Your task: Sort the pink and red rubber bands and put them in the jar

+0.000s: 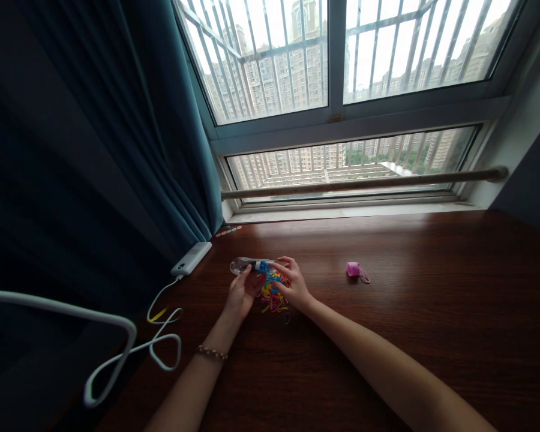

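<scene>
A clear rounded bottle (240,265) with a blue part and a dark part lies sideways between my hands. My left hand (242,293) is closed round its near side, the thumb on top. At the bottle's right end, my right hand (293,283) has its fingers apart, with fingertips at the blue part; whether it grips anything is too small to tell. Just below the bottle, a pile of colourful bands (273,300) lies on the brown table (414,312), partly hidden by my hands.
A pink item with a loop (353,269) lies to the right. At the left are a white power bank (192,258) and its looping white cable (165,357). A blue curtain (162,120) hangs at the left, and a rail (364,184) crosses before the window.
</scene>
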`<state>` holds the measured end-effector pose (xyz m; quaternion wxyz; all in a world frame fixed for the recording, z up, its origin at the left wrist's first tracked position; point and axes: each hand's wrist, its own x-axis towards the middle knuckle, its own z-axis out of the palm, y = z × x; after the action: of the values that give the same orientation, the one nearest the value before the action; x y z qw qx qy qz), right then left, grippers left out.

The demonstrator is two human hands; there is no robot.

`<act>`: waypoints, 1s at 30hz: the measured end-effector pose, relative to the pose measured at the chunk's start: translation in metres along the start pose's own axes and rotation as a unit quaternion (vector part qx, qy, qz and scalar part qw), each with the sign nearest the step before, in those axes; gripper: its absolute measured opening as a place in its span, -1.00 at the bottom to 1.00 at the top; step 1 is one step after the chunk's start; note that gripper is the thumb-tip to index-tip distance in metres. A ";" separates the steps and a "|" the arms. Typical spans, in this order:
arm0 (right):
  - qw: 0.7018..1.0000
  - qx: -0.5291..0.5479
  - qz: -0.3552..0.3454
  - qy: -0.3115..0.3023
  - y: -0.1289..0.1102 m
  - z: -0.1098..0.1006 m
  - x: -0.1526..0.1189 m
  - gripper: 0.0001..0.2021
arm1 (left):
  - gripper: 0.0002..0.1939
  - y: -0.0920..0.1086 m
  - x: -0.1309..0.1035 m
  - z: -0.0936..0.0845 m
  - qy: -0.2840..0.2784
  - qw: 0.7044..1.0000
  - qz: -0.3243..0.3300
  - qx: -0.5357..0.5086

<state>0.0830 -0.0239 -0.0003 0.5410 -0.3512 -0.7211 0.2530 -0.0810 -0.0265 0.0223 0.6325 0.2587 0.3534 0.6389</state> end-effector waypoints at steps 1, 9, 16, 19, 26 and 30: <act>1.000 -0.003 -0.005 -0.009 0.000 0.000 0.000 -0.52 | -0.84 -0.002 -0.001 0.001 -0.006 1.000 -0.005 0.000; 0.996 -0.059 0.017 -0.063 0.011 0.010 -0.003 -0.50 | -0.68 -0.018 -0.016 0.019 -0.034 0.995 0.055 0.071; 0.992 -0.033 0.048 -0.111 0.013 0.011 0.002 -0.60 | -0.66 -0.013 -0.014 0.016 -0.045 0.990 0.094 0.094; 0.992 -0.021 0.041 -0.115 0.009 0.008 0.005 -0.73 | -0.69 -0.010 -0.011 0.013 -0.032 0.992 0.104 0.061; 0.998 0.029 0.051 -0.026 0.007 0.008 0.004 -0.89 | -0.70 -0.001 -0.006 0.010 0.005 0.993 0.122 0.009; 0.997 0.046 0.058 0.013 0.014 0.009 0.004 -0.93 | -0.70 0.008 -0.002 0.004 0.037 0.989 0.141 0.015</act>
<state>0.0771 -0.0123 -0.0107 0.5504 -0.3701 -0.6802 0.3122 -0.0825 -0.0272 0.0315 0.5190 0.2917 0.3459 0.7252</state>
